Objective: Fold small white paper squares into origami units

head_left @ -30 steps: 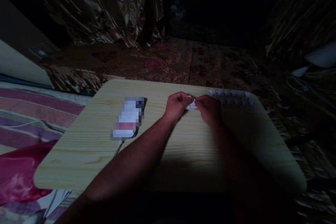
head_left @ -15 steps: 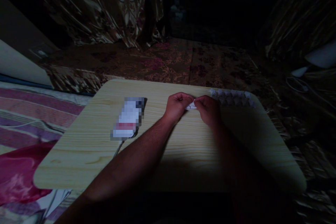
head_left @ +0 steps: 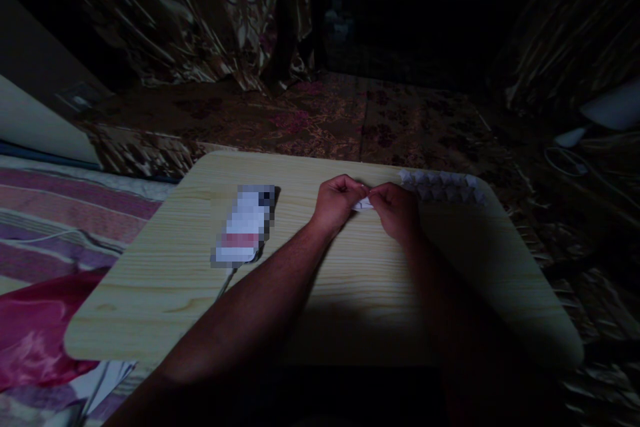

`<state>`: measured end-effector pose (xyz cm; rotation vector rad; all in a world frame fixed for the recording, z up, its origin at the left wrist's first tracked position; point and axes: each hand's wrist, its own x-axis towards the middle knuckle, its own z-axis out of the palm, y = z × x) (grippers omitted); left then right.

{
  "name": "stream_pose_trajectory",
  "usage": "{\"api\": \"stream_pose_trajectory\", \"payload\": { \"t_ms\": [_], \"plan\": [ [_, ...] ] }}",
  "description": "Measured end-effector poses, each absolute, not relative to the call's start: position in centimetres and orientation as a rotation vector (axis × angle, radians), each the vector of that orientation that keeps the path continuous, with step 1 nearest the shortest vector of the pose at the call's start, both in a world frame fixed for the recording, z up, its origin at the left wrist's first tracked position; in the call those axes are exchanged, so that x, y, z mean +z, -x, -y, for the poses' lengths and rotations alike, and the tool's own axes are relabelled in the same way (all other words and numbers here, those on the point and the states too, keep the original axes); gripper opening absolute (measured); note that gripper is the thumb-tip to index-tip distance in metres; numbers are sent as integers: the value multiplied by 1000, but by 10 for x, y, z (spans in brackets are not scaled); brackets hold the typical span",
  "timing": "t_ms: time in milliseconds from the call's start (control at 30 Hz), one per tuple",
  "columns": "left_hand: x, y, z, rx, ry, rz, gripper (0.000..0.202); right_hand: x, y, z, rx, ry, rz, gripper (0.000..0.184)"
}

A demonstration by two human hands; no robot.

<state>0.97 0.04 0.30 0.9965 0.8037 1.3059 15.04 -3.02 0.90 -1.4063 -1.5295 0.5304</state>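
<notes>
Over the far middle of the wooden table (head_left: 350, 280), the left hand (head_left: 336, 201) and the right hand (head_left: 397, 208) met, fingers of both pinched shut on a small white piece of paper (head_left: 363, 204) held between them just above the tabletop. Just right of the hands, a row of folded paper pieces (head_left: 445, 187) lay along the far edge. Well left of them lay a blurred whitish object (head_left: 244, 225).
</notes>
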Motion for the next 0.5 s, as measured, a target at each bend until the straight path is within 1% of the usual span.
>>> {"api": "stream_pose_trajectory", "payload": {
  "t_ms": [500],
  "plan": [
    [2, -9, -1, 1306, -996, -773, 22, 6, -150, 30, 552, 1366, 1531, 20]
  ]
}}
